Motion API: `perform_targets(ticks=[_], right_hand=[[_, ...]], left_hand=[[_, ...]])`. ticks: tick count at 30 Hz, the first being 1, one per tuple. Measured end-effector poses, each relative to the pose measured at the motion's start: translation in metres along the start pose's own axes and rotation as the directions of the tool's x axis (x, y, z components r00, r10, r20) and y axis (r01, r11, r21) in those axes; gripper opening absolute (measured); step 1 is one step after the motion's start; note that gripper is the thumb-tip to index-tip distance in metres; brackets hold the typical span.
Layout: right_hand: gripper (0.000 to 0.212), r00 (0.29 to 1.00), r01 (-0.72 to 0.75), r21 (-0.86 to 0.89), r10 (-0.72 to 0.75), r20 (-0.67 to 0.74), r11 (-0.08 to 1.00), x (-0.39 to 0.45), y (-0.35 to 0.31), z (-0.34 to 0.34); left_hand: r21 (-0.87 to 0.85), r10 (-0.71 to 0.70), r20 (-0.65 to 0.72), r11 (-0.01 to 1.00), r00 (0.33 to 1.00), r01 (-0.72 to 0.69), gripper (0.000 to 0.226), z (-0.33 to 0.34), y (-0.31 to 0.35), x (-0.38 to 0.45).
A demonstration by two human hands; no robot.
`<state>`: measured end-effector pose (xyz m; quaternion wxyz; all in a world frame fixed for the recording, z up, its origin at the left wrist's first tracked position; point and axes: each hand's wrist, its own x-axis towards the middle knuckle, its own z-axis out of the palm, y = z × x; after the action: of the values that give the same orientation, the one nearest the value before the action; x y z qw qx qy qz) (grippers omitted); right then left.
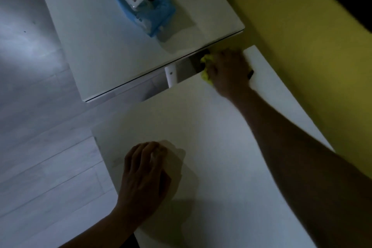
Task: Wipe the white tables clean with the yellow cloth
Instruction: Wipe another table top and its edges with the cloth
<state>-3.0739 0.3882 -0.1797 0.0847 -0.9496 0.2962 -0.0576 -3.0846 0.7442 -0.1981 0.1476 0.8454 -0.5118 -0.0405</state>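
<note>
Right hand [229, 69] clamped on yellow cloth [206, 75] at near tabletop [231, 147] far edge, 1 o'clock. Left hand [147, 169] flat, fingers relaxed, 7 o'clock. Blue packet [144, 4] on far tabletop [96, 50], 11 o'clock.

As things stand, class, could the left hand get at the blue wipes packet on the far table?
Probably yes. The left hand rests flat on the near table, holding nothing, and bare tabletop lies between it and the blue wipes packet; only a long stretch forward seems needed.
</note>
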Motion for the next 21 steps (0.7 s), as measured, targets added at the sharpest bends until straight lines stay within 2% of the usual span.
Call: perform_targets(ticks=[3,6,8,10,12,14,18,21], right_hand=[[0.035,0.971,0.216,0.106,-0.224,0.077,0.971,-0.024,-0.053,0.012],[0.044,0.936,0.337,0.104,-0.345,0.072,0.936,-0.029,-0.063,0.012],[0.046,0.958,0.27,0.081,-0.276,0.08,0.96,-0.018,-0.038,0.005],[0.042,0.995,0.058,0.077,-0.064,0.07,0.995,-0.001,0.003,-0.003],[0.039,0.995,-0.098,0.041,0.098,0.003,0.994,0.012,0.039,-0.009],[0.04,0.985,-0.169,0.017,0.17,-0.03,0.985,0.02,0.055,-0.009],[0.04,0.974,-0.224,0.031,0.224,-0.01,0.974,0.017,0.028,-0.006],[0.039,0.997,-0.072,0.083,0.07,0.018,0.994,0.0,-0.003,0.0]], left_hand=[[0.007,0.017,0.025,1.0,1.0,-0.017,0.065,-0.002,0.007,0.035],[0.002,0.142,0.025,0.99,0.989,-0.143,0.054,0.0,0.019,0.083],[-0.013,0.219,0.048,0.976,0.975,-0.219,0.055,0.002,0.025,0.113],[-0.025,0.279,0.084,0.96,0.956,-0.278,0.058,0.004,0.028,0.137],[-0.032,0.306,0.134,0.952,0.943,-0.304,0.063,0.008,0.029,0.153],[-0.031,0.344,0.141,0.939,0.928,-0.343,0.061,0.012,0.029,0.16],[-0.023,0.374,0.142,0.927,0.917,-0.374,0.06,0.02,0.025,0.157],[-0.028,0.348,0.18,0.937,0.92,-0.349,0.062,0.019,0.025,0.157]])
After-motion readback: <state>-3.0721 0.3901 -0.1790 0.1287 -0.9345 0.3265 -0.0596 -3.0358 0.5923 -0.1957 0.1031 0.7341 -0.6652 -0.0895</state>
